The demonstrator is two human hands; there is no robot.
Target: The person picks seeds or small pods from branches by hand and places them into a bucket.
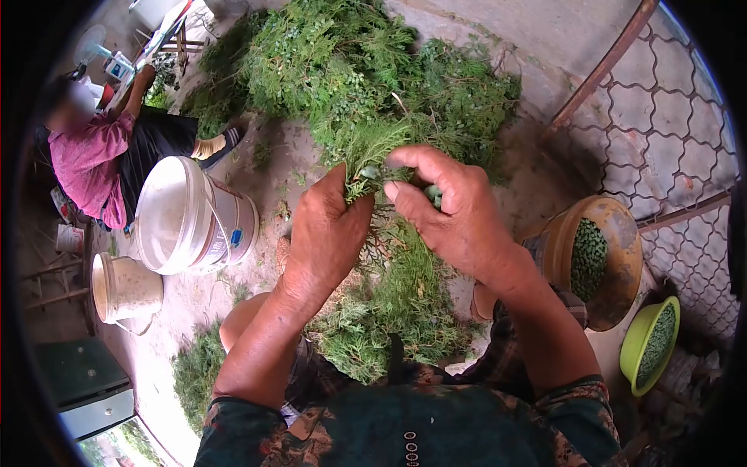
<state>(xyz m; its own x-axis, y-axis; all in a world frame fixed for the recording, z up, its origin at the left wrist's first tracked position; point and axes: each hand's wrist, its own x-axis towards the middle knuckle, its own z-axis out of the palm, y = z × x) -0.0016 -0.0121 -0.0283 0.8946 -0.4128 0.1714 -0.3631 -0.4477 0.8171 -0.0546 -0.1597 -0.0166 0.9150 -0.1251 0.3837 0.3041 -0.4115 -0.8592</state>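
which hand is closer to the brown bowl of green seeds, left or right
Right. The right hand grips the green sprig just left of the brown bowl; the left hand holds the sprig farther left.

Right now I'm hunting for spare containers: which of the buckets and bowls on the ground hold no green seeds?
The two pale buckets: the white bucket and the cream one. The brown bowl and green bowl both hold seeds.

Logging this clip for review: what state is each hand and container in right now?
left hand: closed on the green sprig
right hand: pinching at the sprig's top
brown bowl: tilted, holding green seeds
green bowl: partly filled with green seeds
white bucket: tipped on its side
small cream pot: lying sideways
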